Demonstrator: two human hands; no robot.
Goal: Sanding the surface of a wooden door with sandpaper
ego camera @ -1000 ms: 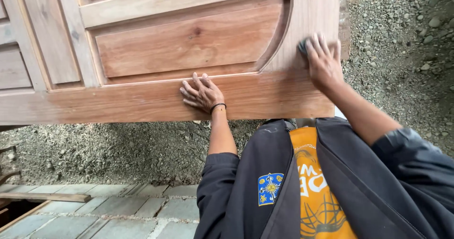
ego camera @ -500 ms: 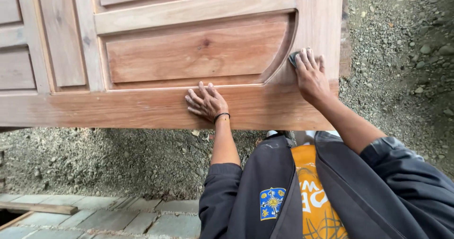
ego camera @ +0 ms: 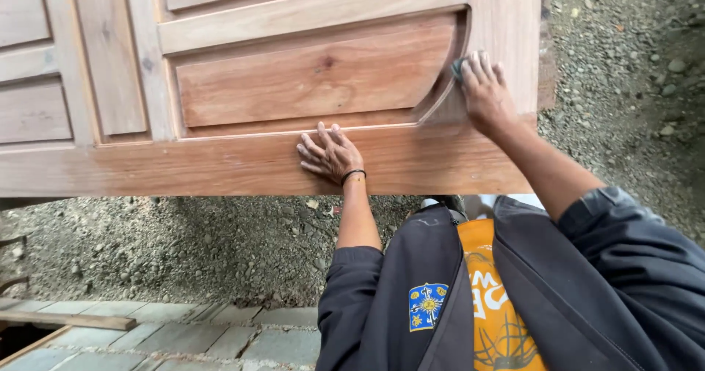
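Left hand flat, released, on wooden door rail; right hand pressing grey sanding pad against door stile

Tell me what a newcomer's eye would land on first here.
The big panelled wooden door fills the upper frame, lying flat above gravel ground. The right hand presses a small grey sanding pad by the curved moulding near its right edge. The left hand rests flat on the bottom rail.

Left hand flat, palm down, fingers spread, dark band on wrist, forearm bare, sleeve pushed to elbow. Right hand reaching forward, fingers together, pressing down, arm extended, sleeve pushed up.
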